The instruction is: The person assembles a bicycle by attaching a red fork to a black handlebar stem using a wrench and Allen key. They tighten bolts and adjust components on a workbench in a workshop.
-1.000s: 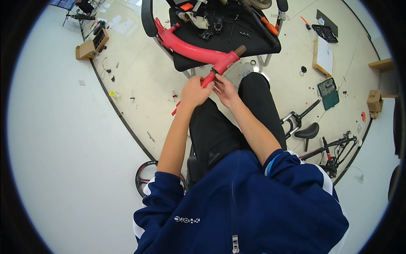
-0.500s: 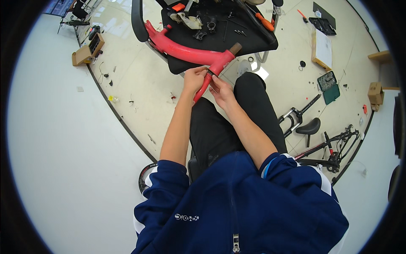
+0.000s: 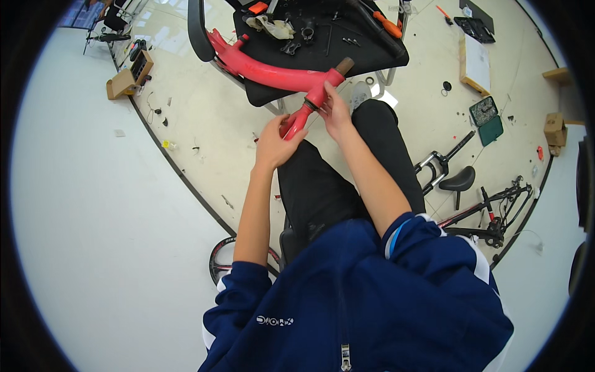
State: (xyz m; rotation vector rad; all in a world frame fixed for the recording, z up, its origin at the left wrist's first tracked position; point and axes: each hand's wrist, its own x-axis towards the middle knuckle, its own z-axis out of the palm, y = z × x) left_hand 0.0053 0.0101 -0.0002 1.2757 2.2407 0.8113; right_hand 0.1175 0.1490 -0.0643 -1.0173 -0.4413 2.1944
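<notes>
A red bicycle frame (image 3: 266, 72) lies across the front of a black chair seat (image 3: 263, 97). Its head tube points toward me, with a brownish metal tube end (image 3: 344, 66) sticking out of the far side. Around the red fork (image 3: 300, 119) at the near end, my left hand (image 3: 276, 144) is closed. My right hand (image 3: 336, 115) grips the head tube from the right, its index finger lying along it. Between the two hands, a dark ring (image 3: 310, 105) sits at the joint of fork and head tube. The fork's lower end is partly hidden by my left hand.
On the seat lie an orange-handled tool (image 3: 388, 25), a crumpled glove (image 3: 271, 27), a hex key (image 3: 329, 38) and small metal parts. To the right on the floor are a suspension fork (image 3: 441, 161), a saddle (image 3: 458, 179) and a dark bicycle frame (image 3: 494, 226). An opened cardboard box (image 3: 124, 83) stands left.
My left hand has moved from the dark ring down onto the fork. My right hand has shifted up onto the head tube. The fork's near end has swung up and a gap shows at the joint.
</notes>
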